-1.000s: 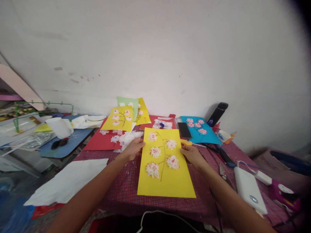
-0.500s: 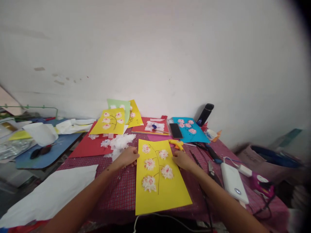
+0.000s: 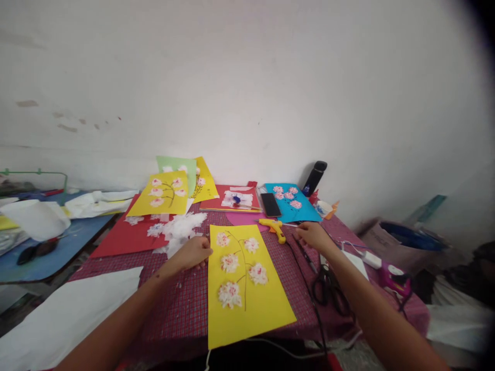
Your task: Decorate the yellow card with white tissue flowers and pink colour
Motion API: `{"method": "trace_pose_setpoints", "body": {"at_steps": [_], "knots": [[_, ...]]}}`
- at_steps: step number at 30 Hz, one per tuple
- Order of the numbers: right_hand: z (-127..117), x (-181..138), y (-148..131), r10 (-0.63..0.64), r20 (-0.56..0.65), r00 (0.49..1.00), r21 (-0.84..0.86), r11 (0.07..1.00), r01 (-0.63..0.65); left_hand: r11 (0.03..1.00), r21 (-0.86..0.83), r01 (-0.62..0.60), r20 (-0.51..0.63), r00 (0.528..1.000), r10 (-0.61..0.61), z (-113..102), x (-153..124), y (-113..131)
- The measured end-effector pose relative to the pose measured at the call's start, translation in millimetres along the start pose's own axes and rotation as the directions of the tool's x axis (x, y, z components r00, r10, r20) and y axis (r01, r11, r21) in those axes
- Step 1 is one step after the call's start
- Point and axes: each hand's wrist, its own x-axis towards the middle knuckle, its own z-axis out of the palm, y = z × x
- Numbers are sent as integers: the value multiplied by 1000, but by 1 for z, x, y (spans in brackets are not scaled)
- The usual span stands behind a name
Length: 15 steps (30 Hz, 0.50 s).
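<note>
A yellow card [image 3: 243, 304] with several white-and-pink paper flowers glued along a drawn branch lies on the red checked tablecloth [image 3: 181, 304] in front of me. My left hand [image 3: 192, 252] rests on the cloth at the card's left edge, fingers curled against the paper. My right hand [image 3: 314, 235] has left the card and reaches to the right, just past a yellow glue gun [image 3: 274, 227], over a black cord. Its fingers look loosely bent and I cannot see anything in them.
Black scissors [image 3: 328, 288] lie right of the card. Behind are a phone [image 3: 270, 204], a blue flower card [image 3: 292, 202], a red sheet [image 3: 127, 237], another yellow flower card [image 3: 162, 193], white tissue scraps [image 3: 180, 226], a black bottle [image 3: 314, 178]. White paper [image 3: 65, 314] lies at left.
My right hand has let go of the card's right edge and moved right, beyond the glue gun. The view has swung right, and the card now sits nearer the table's front edge.
</note>
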Motion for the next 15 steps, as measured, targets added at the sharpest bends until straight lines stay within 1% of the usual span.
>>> {"method": "trace_pose_setpoints", "body": {"at_steps": [2, 3, 6, 9, 11, 15], "knots": [[-10, 4, 14, 17, -44, 999, -86, 996, -20, 1000, -1, -5, 6, 1000, 5, 1, 0, 1], [-11, 5, 20, 15, -48, 999, -129, 991, -21, 1000, -2, -8, 8, 1000, 8, 2, 0, 2], [-2, 1, 28, 3, -19, 1000, -234, 972, -7, 1000, 3, -19, 10, 1000, 19, 5, 0, 4], [11, -4, 28, 3, 2, 1000, -297, 955, -3, 999, 15, -29, 17, 999, 29, 6, 0, 4], [15, -7, 26, 9, -6, 1000, -321, 947, -10, 999, 30, -29, 21, 999, 28, 5, 0, 3], [7, -14, 19, 5, -68, 998, -331, 943, -27, 997, 74, -31, -13, 999, 32, -4, -1, 1]]}}
